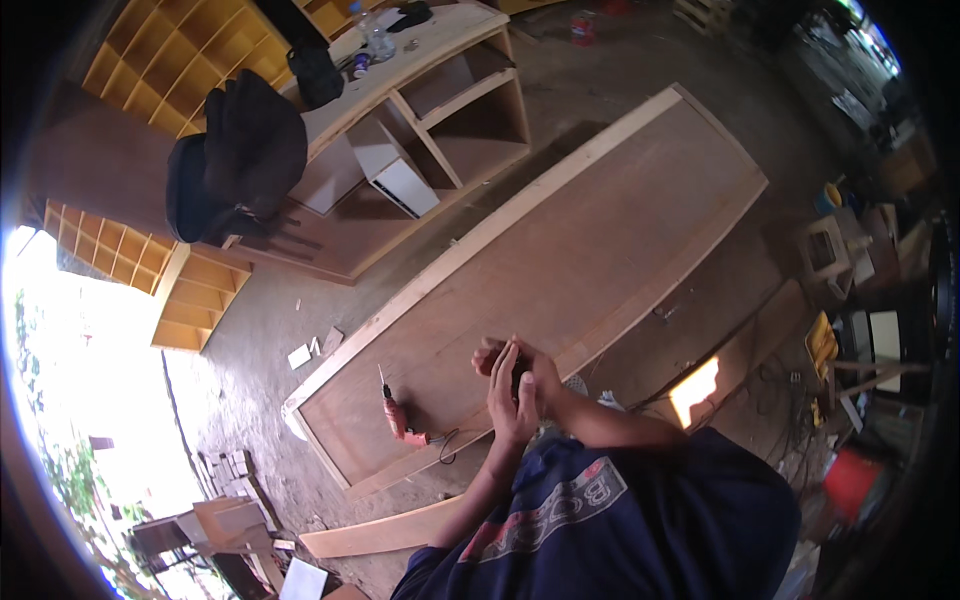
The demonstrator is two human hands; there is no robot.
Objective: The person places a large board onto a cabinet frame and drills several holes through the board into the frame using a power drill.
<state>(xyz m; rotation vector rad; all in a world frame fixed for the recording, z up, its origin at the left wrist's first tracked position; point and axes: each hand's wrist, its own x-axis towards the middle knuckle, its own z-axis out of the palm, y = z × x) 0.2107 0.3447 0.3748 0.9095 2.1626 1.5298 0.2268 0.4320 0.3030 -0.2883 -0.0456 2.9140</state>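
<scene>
My left hand [506, 390] has its fingers stretched out straight, pressed against my right hand [538, 372], whose fingers curl behind them. A dark area between the two palms may be an object or shadow; I cannot tell. Both are over a long wooden panel [590, 250] with pale framing along its edges. To the left of my hands, a red power drill [398, 420] with a long bit and black cord lies on that panel.
A wooden cabinet [460, 150] with bottles and dark bags [245, 150] stands behind, beside yellow compartment shelving [140, 60]. A loose board [380, 525] lies on the floor [240, 390]. Clutter and a red container [850, 485] are at right.
</scene>
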